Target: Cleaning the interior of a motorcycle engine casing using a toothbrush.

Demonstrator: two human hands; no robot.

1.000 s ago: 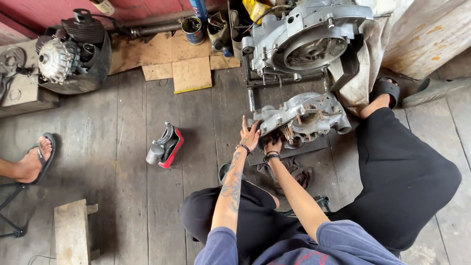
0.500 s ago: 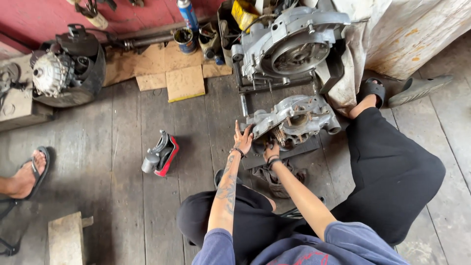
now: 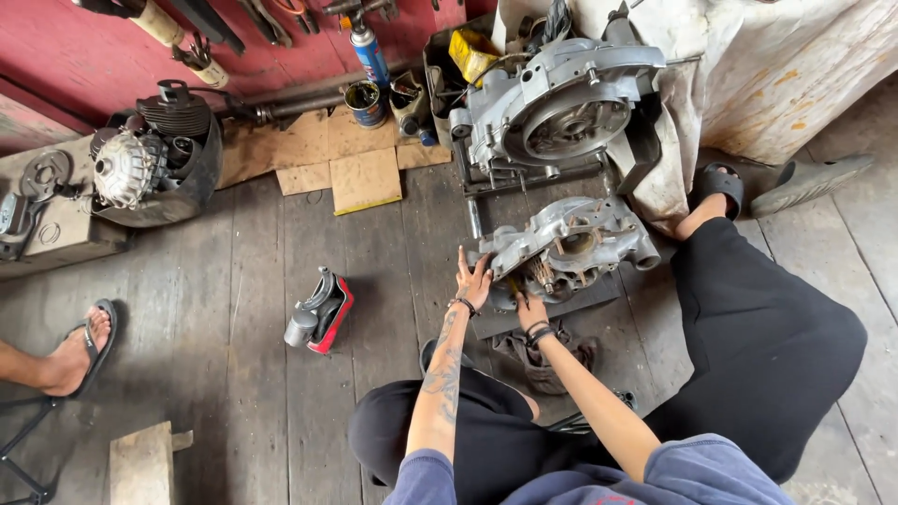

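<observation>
I sit on a wooden plank floor with a grey metal engine case [image 3: 580, 238] lying on a dark plate in front of me. My left hand [image 3: 472, 279] rests flat against the case's left end, fingers spread upward. My right hand [image 3: 529, 307] reaches under the case's near edge, fingers tucked against its underside; whether it holds anything is hidden. Both wrists wear dark bands. A dirty rag [image 3: 552, 360] lies under my right forearm.
A second, larger engine case [image 3: 561, 108] stands behind the first. A red and black tool [image 3: 321, 311] lies to the left. An engine block [image 3: 150, 168], cardboard sheets [image 3: 360, 178], cans and a spray can [image 3: 369, 56] line the red wall. Another person's sandalled foot [image 3: 75, 351] is at left.
The view has shifted, so everything sits lower and to the right in frame. My hands stay at the engine case in nearly the same pose.
</observation>
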